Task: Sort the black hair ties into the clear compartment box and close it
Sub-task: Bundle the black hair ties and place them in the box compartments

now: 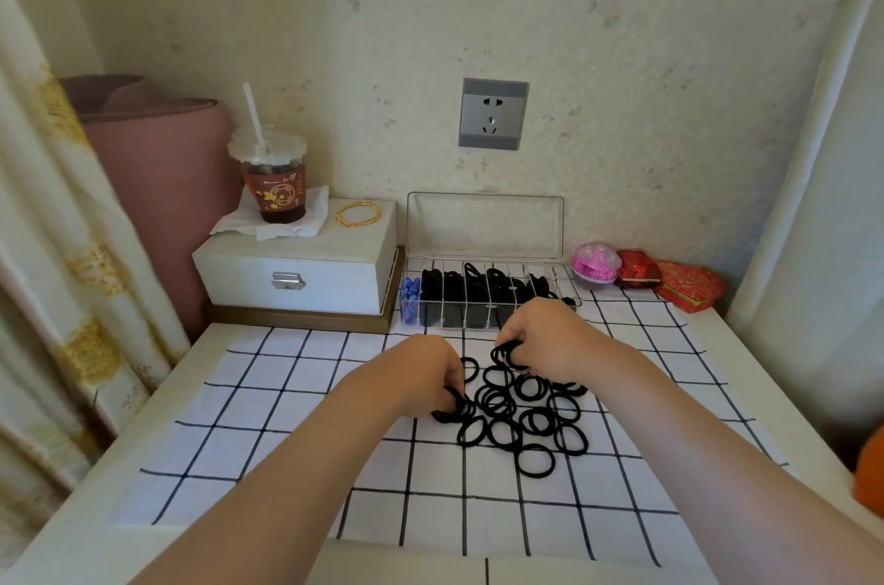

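Observation:
A pile of several black hair ties [524, 412] lies on the white checked cloth [296, 431]. My left hand [423, 376] pinches black ties at the pile's left edge. My right hand [543, 336] grips a small bunch of ties at the pile's far side. Behind the hands stands the clear compartment box [473, 297], its lid [484, 226] raised upright against the wall. Most of its compartments hold black ties, and the leftmost one holds blue items [410, 297].
A white jewellery box [296, 271] stands at the back left with a gold bangle [359, 214] and an iced drink cup [275, 182] on a napkin. A pink round case [595, 263] and red boxes [689, 285] sit at the back right. A curtain hangs left.

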`<state>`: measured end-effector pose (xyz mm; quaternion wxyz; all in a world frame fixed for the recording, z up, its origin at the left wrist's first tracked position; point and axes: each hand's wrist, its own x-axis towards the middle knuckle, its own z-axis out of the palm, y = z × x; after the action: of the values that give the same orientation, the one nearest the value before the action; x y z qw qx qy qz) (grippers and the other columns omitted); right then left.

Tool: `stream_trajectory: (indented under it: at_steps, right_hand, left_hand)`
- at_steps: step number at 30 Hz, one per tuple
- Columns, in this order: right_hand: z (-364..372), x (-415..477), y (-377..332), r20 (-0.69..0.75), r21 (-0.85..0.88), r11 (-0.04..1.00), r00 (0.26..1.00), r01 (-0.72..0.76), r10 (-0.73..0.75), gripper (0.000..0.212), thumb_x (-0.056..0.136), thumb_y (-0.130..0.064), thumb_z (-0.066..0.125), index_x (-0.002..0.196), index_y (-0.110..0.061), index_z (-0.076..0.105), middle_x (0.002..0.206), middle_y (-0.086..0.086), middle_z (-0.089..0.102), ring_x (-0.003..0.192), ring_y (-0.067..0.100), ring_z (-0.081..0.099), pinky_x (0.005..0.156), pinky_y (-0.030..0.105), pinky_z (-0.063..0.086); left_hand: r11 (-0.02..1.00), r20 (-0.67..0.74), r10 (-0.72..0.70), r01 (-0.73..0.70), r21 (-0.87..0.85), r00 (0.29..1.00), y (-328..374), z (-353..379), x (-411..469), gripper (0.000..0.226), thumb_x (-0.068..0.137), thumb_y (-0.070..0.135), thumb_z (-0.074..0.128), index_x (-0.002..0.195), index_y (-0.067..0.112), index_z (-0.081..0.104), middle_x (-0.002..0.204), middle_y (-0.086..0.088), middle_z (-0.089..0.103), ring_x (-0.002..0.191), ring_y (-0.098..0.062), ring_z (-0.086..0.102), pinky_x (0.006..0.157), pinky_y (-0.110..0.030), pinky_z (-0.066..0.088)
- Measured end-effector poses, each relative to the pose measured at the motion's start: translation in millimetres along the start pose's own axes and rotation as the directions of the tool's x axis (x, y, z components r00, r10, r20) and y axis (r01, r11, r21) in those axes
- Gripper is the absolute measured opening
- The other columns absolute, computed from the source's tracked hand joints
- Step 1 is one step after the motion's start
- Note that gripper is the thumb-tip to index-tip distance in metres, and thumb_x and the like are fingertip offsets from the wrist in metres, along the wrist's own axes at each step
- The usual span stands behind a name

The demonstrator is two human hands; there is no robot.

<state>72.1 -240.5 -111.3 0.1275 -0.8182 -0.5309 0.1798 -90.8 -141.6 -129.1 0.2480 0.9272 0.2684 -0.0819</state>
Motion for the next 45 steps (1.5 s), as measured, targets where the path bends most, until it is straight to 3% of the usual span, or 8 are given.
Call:
stream_trajectory:
  at_steps: [3, 9, 12, 16, 20, 27, 32, 45]
  right_hand:
    - [-7.3, -1.1, 3.4, -0.028, 0.041, 0.999, 1.0, 0.008, -0.006, 0.022, 0.092, -0.011, 0.066, 0.103, -0.023, 0.08, 0.093, -0.006, 0.073, 0.086, 0.011, 0.066, 0.075, 0.02, 0.05]
    - [-15.2, -4.7, 5.7, 0.032, 0.325, 0.946, 0.999, 0.004, -0.015, 0.025, 0.099, -0.007, 0.051, 0.098, -0.023, 0.071, 0.09, 0.002, 0.073, 0.073, 0.014, 0.074, 0.064, 0.029, 0.059]
    - [-14.2, -8.7, 2.8, 0.128, 0.308, 0.951, 0.991, -0.005, -0.036, 0.04, 0.098, 0.003, 0.04, 0.098, -0.023, 0.071, 0.095, 0.009, 0.071, 0.072, 0.016, 0.074, 0.063, 0.028, 0.06]
    - [-7.7, -11.1, -2.5, 0.184, 0.274, 0.962, 0.982, -0.006, -0.046, 0.026, 0.097, -0.004, 0.053, 0.099, -0.021, 0.072, 0.091, 0.006, 0.073, 0.061, 0.012, 0.071, 0.054, 0.022, 0.056]
    - [4.3, -8.3, -4.0, 0.221, 0.154, 0.987, 0.975, -0.042, 0.007, 0.028, 0.092, -0.008, 0.058, 0.113, -0.022, 0.071, 0.097, 0.011, 0.074, 0.063, 0.018, 0.073, 0.052, 0.024, 0.056]
    - [19.0, -8.6, -16.8, 0.07, -0.251, 0.967, 0.996, -0.036, 0.056, 0.022, 0.086, -0.013, 0.065, 0.104, -0.018, 0.078, 0.103, 0.001, 0.072, 0.093, 0.022, 0.068, 0.072, 0.028, 0.055]
    - [17.0, -12.5, -22.3, 0.115, -0.343, 0.939, 0.992, -0.002, 0.045, 0.021, 0.084, -0.017, 0.062, 0.098, -0.014, 0.076, 0.097, 0.005, 0.073, 0.089, 0.023, 0.067, 0.068, 0.029, 0.053]
    - [-7.1, -15.8, -7.5, -0.016, 0.263, 0.965, 1.0, 0.017, -0.014, 0.011, 0.084, -0.018, 0.074, 0.082, -0.029, 0.076, 0.077, -0.004, 0.076, 0.07, 0.013, 0.073, 0.069, 0.028, 0.061]
  left_hand:
    - [0.998, -0.038, -0.039, 0.041, 0.052, 0.998, 2.4, 0.8, 3.4, 0.024, 0.088, 0.015, 0.067, 0.111, 0.022, 0.072, 0.111, 0.001, 0.069, 0.099, -0.017, 0.065, 0.085, -0.025, 0.053]
    - [0.988, 0.025, -0.062, 0.058, 0.143, 0.998, 7.3, 0.6, 5.9, 0.027, 0.095, 0.014, 0.058, 0.121, 0.016, 0.067, 0.119, -0.005, 0.065, 0.107, -0.022, 0.063, 0.089, -0.029, 0.05]
    - [0.994, -0.04, -0.008, 0.012, 0.104, 0.999, 3.2, 0.6, 4.6, 0.023, 0.098, 0.009, 0.048, 0.117, 0.016, 0.059, 0.113, -0.005, 0.061, 0.094, -0.018, 0.058, 0.075, -0.024, 0.046]
    - [0.998, -0.174, 0.026, -0.035, -0.051, 0.984, -6.6, -7.1, 4.6, 0.013, 0.099, 0.014, 0.049, 0.106, 0.022, 0.056, 0.096, 0.005, 0.061, 0.082, -0.009, 0.056, 0.065, -0.018, 0.043]
    - [0.99, -0.163, 0.021, -0.043, -0.135, 0.986, -8.6, -3.2, 6.4, 0.017, 0.095, 0.018, 0.059, 0.11, 0.025, 0.061, 0.085, 0.011, 0.058, 0.073, -0.003, 0.055, 0.065, -0.017, 0.043]
    - [0.998, -0.144, 0.013, -0.004, 0.061, 0.989, 0.1, 6.1, 14.2, 0.031, 0.09, 0.019, 0.064, 0.12, 0.027, 0.07, 0.116, 0.003, 0.068, 0.095, -0.013, 0.062, 0.088, -0.026, 0.052]
    - [0.961, -0.029, 0.015, -0.007, 0.276, 0.999, 12.1, -3.6, 13.7, 0.033, 0.095, 0.019, 0.058, 0.127, 0.026, 0.066, 0.13, -0.001, 0.054, 0.109, -0.025, 0.06, 0.094, -0.037, 0.052]
    - [0.961, -0.338, -0.029, -0.066, -0.268, 0.941, -7.3, -7.5, 7.6, 0.006, 0.093, 0.026, 0.063, 0.099, 0.027, 0.062, 0.084, 0.008, 0.068, 0.075, -0.004, 0.062, 0.061, -0.017, 0.045]
